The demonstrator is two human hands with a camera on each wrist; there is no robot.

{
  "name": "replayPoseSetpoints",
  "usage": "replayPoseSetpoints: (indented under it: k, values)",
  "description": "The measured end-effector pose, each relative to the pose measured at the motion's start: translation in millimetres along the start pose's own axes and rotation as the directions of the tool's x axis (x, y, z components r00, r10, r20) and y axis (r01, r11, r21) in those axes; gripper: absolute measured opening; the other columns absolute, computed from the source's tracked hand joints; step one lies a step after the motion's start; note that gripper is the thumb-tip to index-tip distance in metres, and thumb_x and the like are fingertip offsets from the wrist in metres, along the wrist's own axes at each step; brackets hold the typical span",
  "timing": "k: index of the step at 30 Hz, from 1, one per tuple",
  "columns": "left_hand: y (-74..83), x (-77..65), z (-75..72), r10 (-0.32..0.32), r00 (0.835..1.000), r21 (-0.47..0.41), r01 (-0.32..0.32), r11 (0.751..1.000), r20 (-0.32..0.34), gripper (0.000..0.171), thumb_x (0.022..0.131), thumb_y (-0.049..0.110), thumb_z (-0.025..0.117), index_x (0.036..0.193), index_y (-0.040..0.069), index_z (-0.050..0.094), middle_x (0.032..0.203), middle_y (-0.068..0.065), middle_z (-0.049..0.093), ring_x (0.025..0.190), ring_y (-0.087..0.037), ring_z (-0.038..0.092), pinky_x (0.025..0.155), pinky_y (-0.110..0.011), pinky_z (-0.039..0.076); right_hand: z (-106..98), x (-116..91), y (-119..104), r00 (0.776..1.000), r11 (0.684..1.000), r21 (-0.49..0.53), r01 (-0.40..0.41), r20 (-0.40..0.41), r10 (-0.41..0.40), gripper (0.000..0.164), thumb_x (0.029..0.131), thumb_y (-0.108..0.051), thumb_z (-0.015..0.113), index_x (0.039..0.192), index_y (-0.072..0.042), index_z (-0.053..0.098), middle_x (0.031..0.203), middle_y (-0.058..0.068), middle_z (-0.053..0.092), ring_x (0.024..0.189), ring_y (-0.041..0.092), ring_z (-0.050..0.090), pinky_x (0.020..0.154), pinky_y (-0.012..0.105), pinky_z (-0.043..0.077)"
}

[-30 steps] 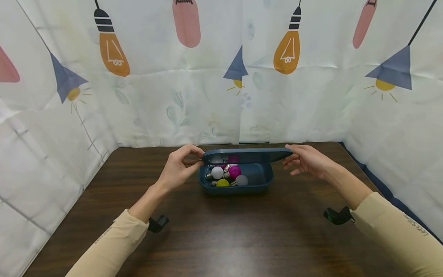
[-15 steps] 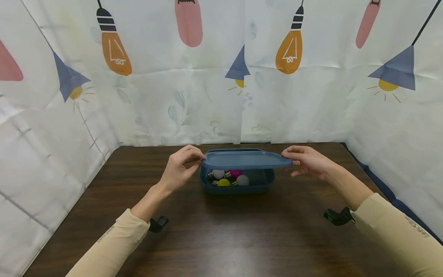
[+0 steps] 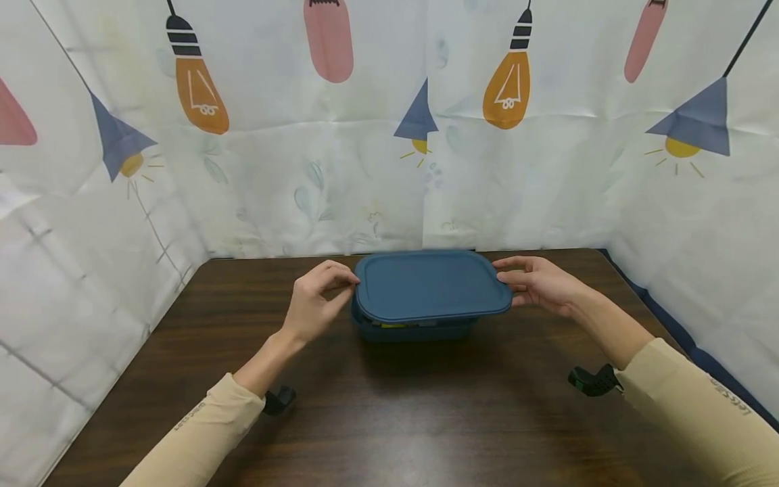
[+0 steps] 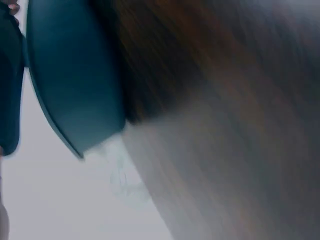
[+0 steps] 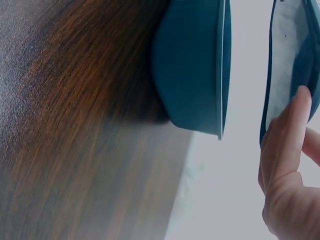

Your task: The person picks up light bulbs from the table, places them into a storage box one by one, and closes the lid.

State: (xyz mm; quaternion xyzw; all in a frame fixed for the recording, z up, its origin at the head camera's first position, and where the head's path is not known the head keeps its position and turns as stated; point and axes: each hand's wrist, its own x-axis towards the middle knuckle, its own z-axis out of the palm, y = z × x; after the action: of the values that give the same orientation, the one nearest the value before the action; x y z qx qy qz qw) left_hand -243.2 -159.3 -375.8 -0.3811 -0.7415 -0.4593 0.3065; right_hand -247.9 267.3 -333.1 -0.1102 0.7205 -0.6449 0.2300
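In the head view a dark blue lid (image 3: 432,284) lies over a dark blue box (image 3: 420,331), reaching past the box on the right. My left hand (image 3: 319,297) pinches the lid's left edge between thumb and fingers. The right edge is held by my right hand (image 3: 535,281), with fingers along its underside in the right wrist view. That view shows a gap between the lid (image 5: 285,65) and the box rim (image 5: 220,65) at the right end. A yellow sliver of a light bulb (image 3: 392,325) peeks out under the front edge; the other contents are hidden.
The box stands near the back of a dark brown wooden table (image 3: 414,419). Behind it hangs a white cloth (image 3: 365,182) printed with lamps and bulbs, which also encloses both sides. A black wrist camera (image 3: 593,381) sits by each sleeve.
Both hands have tilted the lid from steeply raised to nearly flat, its front edge coming down over the box. The bulbs seen inside earlier are now almost wholly covered.
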Motion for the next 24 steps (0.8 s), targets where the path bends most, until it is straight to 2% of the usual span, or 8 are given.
replayPoseSetpoints:
  k: [2, 4, 6, 10, 14, 19, 21, 24]
  values:
    - [2.5, -1.8, 1.5, -0.118, 0.993, -0.035, 0.117, 0.993, -0.027, 0.026, 0.082, -0.022, 0.073, 0.098, -0.001, 0.073, 0.1, -0.015, 0.068, 0.092, -0.031, 0.069, 0.079, -0.029, 0.061, 0.1, 1.0, 1.4, 1.0, 1.0, 0.006, 0.005, 0.011, -0.005, 0.066, 0.107, -0.01, 0.055, 0.159, 0.007, 0.018, 0.12, 0.004, 0.067, 0.105, 0.02, 0.07, 0.087, 0.037, 0.06]
    - [6.8, -2.3, 2.5, -0.258, 0.965, -0.088, 0.253, 0.963, -0.045, 0.022, 0.087, -0.018, 0.071, 0.101, -0.001, 0.073, 0.104, -0.015, 0.069, 0.096, -0.029, 0.069, 0.081, -0.03, 0.061, 0.6, 2.4, 2.8, 1.0, 1.0, 0.018, 0.009, 0.016, -0.01, 0.067, 0.107, -0.008, 0.056, 0.16, 0.006, 0.017, 0.121, 0.003, 0.068, 0.106, 0.02, 0.07, 0.088, 0.037, 0.06]
    - [11.7, -1.8, 2.9, -0.384, 0.922, -0.145, 0.374, 0.916, -0.046, 0.017, 0.091, -0.013, 0.07, 0.104, -0.002, 0.074, 0.107, -0.015, 0.069, 0.101, -0.027, 0.069, 0.085, -0.029, 0.06, 0.3, 4.0, 4.7, 1.0, 0.999, 0.026, 0.02, 0.021, -0.021, 0.068, 0.107, -0.007, 0.056, 0.16, 0.006, 0.016, 0.122, 0.002, 0.067, 0.107, 0.02, 0.07, 0.089, 0.037, 0.059]
    - [17.8, -0.8, 3.0, -0.577, 0.816, -0.284, 0.55, 0.786, -0.017, 0.017, 0.095, -0.006, 0.069, 0.111, -0.005, 0.073, 0.114, -0.015, 0.069, 0.107, -0.022, 0.067, 0.093, -0.029, 0.056, 0.4, 6.4, 7.6, 0.999, 0.999, 0.033, 0.043, 0.025, -0.043, 0.069, 0.107, -0.008, 0.057, 0.16, 0.006, 0.016, 0.124, 0.002, 0.066, 0.107, 0.019, 0.07, 0.088, 0.036, 0.06]
    - [22.4, 1.1, 3.4, -0.696, 0.717, -0.399, 0.646, 0.651, 0.027, 0.024, 0.098, 0.002, 0.068, 0.12, -0.006, 0.07, 0.116, -0.011, 0.07, 0.106, -0.019, 0.066, 0.097, -0.036, 0.054, 0.6, 7.0, 9.0, 0.999, 0.998, 0.041, 0.047, 0.016, -0.048, 0.069, 0.107, -0.009, 0.057, 0.16, 0.006, 0.015, 0.123, 0.003, 0.067, 0.105, 0.019, 0.07, 0.086, 0.034, 0.06]
    - [24.8, 3.8, 4.6, -0.791, 0.604, -0.546, 0.697, 0.464, 0.098, 0.032, 0.099, 0.004, 0.068, 0.129, -0.006, 0.065, 0.117, -0.006, 0.068, 0.106, -0.018, 0.066, 0.104, -0.036, 0.05, 2.0, 5.9, 10.4, 0.999, 0.998, 0.039, 0.046, -0.005, -0.046, 0.068, 0.107, -0.009, 0.056, 0.16, 0.006, 0.016, 0.122, 0.004, 0.066, 0.103, 0.018, 0.07, 0.085, 0.033, 0.06]
    - [24.5, 4.5, 4.6, -0.813, 0.568, -0.591, 0.703, 0.396, 0.13, 0.036, 0.099, 0.002, 0.068, 0.134, -0.007, 0.062, 0.118, -0.006, 0.065, 0.108, -0.016, 0.065, 0.106, -0.033, 0.049, 3.3, 5.3, 10.9, 0.999, 0.998, 0.038, 0.047, -0.008, -0.047, 0.068, 0.107, -0.01, 0.057, 0.16, 0.006, 0.017, 0.122, 0.004, 0.065, 0.103, 0.018, 0.069, 0.086, 0.034, 0.06]
    - [23.1, 5.4, 4.1, -0.835, 0.52, -0.629, 0.713, 0.31, 0.179, 0.042, 0.1, 0.0, 0.065, 0.141, -0.006, 0.056, 0.122, -0.006, 0.061, 0.112, -0.014, 0.063, 0.105, -0.028, 0.048, 4.5, 5.5, 12.3, 0.999, 0.998, 0.032, 0.048, -0.012, -0.048, 0.067, 0.107, -0.011, 0.057, 0.159, 0.006, 0.019, 0.124, 0.006, 0.063, 0.105, 0.018, 0.069, 0.087, 0.036, 0.06]
